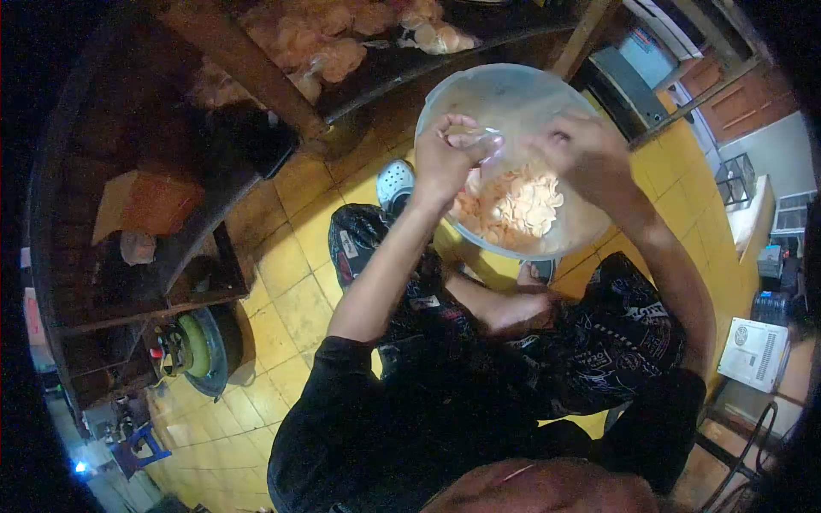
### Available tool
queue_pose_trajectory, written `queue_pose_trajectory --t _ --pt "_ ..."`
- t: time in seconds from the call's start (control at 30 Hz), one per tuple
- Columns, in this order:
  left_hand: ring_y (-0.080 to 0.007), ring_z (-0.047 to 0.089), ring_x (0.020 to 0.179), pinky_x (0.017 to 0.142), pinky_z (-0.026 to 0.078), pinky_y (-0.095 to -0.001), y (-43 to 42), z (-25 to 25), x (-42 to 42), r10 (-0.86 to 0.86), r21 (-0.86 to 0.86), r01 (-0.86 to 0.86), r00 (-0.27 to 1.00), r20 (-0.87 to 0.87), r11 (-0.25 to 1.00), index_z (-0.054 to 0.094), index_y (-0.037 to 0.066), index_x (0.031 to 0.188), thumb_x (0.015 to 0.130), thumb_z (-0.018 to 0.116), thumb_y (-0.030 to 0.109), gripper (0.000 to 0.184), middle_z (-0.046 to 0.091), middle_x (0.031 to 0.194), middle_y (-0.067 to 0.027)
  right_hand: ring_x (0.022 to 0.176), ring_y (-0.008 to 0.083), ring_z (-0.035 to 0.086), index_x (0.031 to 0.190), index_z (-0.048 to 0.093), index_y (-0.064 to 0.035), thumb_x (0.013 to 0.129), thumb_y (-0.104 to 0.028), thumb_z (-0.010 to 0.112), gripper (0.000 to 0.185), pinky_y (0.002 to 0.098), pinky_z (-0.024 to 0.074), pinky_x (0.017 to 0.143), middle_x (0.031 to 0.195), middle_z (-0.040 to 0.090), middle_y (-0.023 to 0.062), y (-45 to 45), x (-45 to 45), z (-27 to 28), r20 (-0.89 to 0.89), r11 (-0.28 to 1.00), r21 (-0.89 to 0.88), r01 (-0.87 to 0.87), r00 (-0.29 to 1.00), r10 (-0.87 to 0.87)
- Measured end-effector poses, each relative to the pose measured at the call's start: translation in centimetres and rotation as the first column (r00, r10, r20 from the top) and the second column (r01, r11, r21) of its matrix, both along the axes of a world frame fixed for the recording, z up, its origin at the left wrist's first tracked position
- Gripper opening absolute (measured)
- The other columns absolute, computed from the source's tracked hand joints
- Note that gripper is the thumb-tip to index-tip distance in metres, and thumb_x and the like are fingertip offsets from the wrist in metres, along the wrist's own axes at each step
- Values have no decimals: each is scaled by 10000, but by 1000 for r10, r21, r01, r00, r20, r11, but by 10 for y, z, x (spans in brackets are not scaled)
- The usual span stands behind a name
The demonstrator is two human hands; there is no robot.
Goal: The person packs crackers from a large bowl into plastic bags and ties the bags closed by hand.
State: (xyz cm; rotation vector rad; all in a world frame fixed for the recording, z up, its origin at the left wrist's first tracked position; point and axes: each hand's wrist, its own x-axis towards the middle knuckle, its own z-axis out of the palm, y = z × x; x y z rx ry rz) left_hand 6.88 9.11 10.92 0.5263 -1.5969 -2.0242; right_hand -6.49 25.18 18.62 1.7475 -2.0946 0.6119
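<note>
A large translucent plastic tub (432,107) stands in front of me between my legs. Thin pale-orange chips (522,203) lie in a heap at its near side. Above the tub, my left hand (446,161) has its thumb and fingers pinched on a shiny clear plastic bag (489,144), of which only a small, blurred part shows. My right hand (588,154) hovers over the tub's right side, a short way from the bag. Its fingers look curled but are smeared by motion, so whether it holds anything is unclear.
Bagged chips (316,38) are piled on a dark wooden shelf beyond the tub. At left are a cardboard box (141,205) and a green gas cylinder (198,344). A white appliance (754,352) is at right. Yellow tiles (286,299) cover the floor.
</note>
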Motion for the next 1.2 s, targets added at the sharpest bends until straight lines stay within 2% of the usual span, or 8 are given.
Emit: queue_pose_trajectory --t 0.23,0.33,0.47,0.5,0.67,0.9,1.0,1.2 --pt "-133 647 759 677 602 -315 17 26 5 59 253 -44 997 -54 966 554 67 946 864 724 103 192 633 893 -55 684 307 646 781 676 -36 870 -272 644 254 402 499 654 737 651 160 -8 -6 -27 754 988 -26 -149 646 117" --pt "-147 649 760 670 561 -281 13 23 13 78 485 32 976 -204 874 498 72 958 889 676 43 194 634 798 -52 714 317 657 823 688 -46 856 -288 625 252 420 509 675 746 652 162 -6 -18 -42 597 992 103 -78 803 1" --pt "-144 595 732 634 507 -282 15 14 16 34 202 -4 989 -141 979 509 106 916 908 650 88 142 578 835 6 717 313 659 817 685 -46 839 -332 632 292 441 518 703 740 646 169 -19 -26 -67 368 977 195 -86 930 8" --pt "-155 589 711 624 490 -290 16 10 18 66 -210 -69 998 -21 975 507 92 949 877 637 38 159 576 855 -15 766 318 662 862 681 -40 843 -362 632 326 454 517 734 789 650 188 -19 -30 -74 381 974 202 -99 924 15" --pt "-327 617 708 635 495 -386 47 11 16 190 -927 -52 982 21 373 548 51 994 718 572 -98 314 578 978 -144 1208 402 520 1440 398 -88 833 -438 680 756 460 426 1021 1375 462 266 -11 -57 -116 420 790 592 -163 898 -129" --pt "-334 667 790 673 536 -423 33 7 12 180 -933 157 958 223 323 654 104 792 705 596 -48 185 629 1110 -104 1273 443 444 1529 202 -197 754 -450 753 984 489 404 1049 1522 233 261 -27 -82 -161 225 624 781 -37 948 -225" --pt "-330 670 802 707 537 -419 28 1 9 185 -932 190 949 255 310 666 88 760 698 609 -38 152 654 1062 -116 1390 528 218 1549 146 -205 648 -647 711 1151 733 229 1032 1576 115 248 -23 -92 -198 156 556 830 -39 974 -165" --pt "-382 651 766 688 528 -462 25 -2 6 221 -912 163 940 259 377 608 36 882 774 589 33 110 627 882 -186 1474 328 86 1559 80 -174 642 -696 696 1222 462 40 1177 1605 132 151 -29 -60 -194 318 223 940 -259 902 -292"
